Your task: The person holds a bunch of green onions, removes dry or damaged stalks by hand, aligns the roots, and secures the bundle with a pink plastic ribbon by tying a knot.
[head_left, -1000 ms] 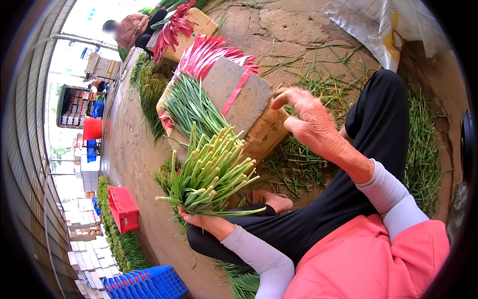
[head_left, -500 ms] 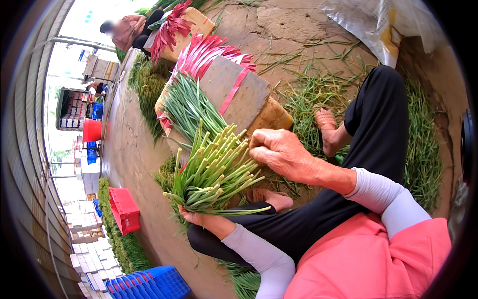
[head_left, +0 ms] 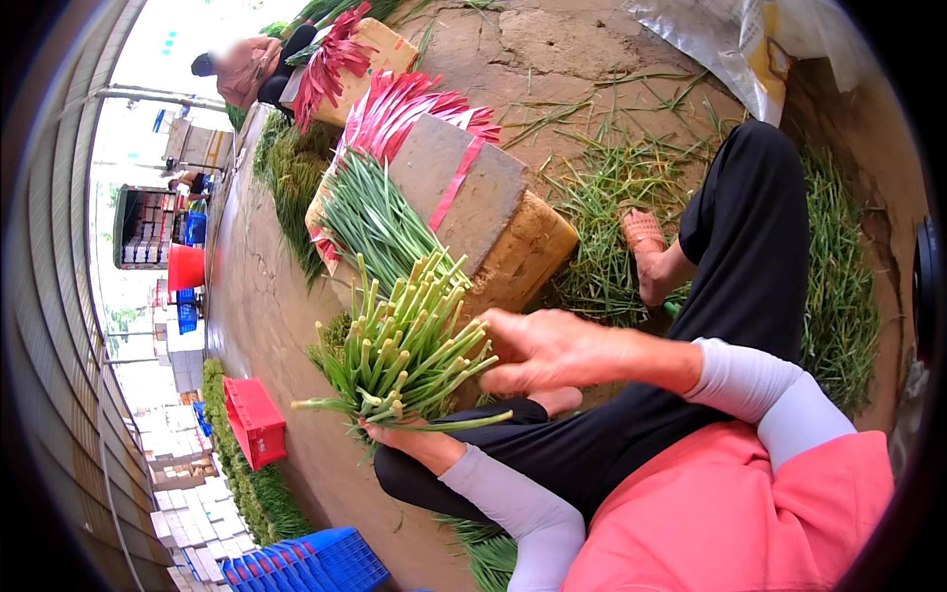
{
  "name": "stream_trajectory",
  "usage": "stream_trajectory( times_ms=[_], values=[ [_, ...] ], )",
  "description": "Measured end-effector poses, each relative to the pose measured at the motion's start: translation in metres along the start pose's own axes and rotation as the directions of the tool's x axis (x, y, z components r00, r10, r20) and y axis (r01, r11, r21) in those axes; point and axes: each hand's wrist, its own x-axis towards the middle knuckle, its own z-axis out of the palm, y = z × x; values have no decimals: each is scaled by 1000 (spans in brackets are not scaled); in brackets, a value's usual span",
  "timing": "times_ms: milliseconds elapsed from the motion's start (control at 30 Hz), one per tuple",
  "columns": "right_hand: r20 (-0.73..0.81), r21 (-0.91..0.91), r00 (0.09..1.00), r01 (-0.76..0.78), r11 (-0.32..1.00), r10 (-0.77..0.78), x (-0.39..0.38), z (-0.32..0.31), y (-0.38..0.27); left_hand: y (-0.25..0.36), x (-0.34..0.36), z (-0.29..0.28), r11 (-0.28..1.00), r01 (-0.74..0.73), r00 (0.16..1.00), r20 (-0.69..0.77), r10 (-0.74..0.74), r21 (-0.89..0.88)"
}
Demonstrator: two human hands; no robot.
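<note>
My left hand is closed around a bunch of long green stalks; most of its fingers are hidden behind them. The thick, pale cut ends fan out toward me, and a few stalks stick out sideways. Just right of the bunch is my right hand, blurred by motion, thumb and forefinger apart with nothing visible between them. Beyond the bunch, more thin green stalks lie along a worn block with a board top. A red strip crosses the board, and many red-and-white strips spread over its far end.
Loose green trimmings litter the floor around my feet. At left stand a red crate, a blue crate and a row of stacked greens. Farther off, another person sits by a similar block. A plastic sack lies far right.
My right hand has moved down and nearer to me, its curled fingers opening apart. The bunch in my left hand has tilted, so its cut ends face me more.
</note>
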Motion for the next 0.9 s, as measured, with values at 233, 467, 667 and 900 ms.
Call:
stream_trajectory(
  times_ms=[233, 467, 667, 900],
  values=[
    [-233, 432, 970, 35, 901, 74, 15, -22, 8, -16, -4, 25, 996, -50, 998, -38, 52, 68],
    [-532, -266, 719, 360, 894, -447, 8, -41, -10, -25, -2, 46, 989, -84, 995, -43, 90, 122],
    [-414, -340, 741, 413, 845, -529, 13, -11, -42, -36, -2, 51, 982, -67, 992, -97, 85, 177],
    [-376, -574, 654, 392, 719, -656, 13, -6, -45, -45, -3, 67, 981, -58, 994, -81, 74, 183]
  ],
)
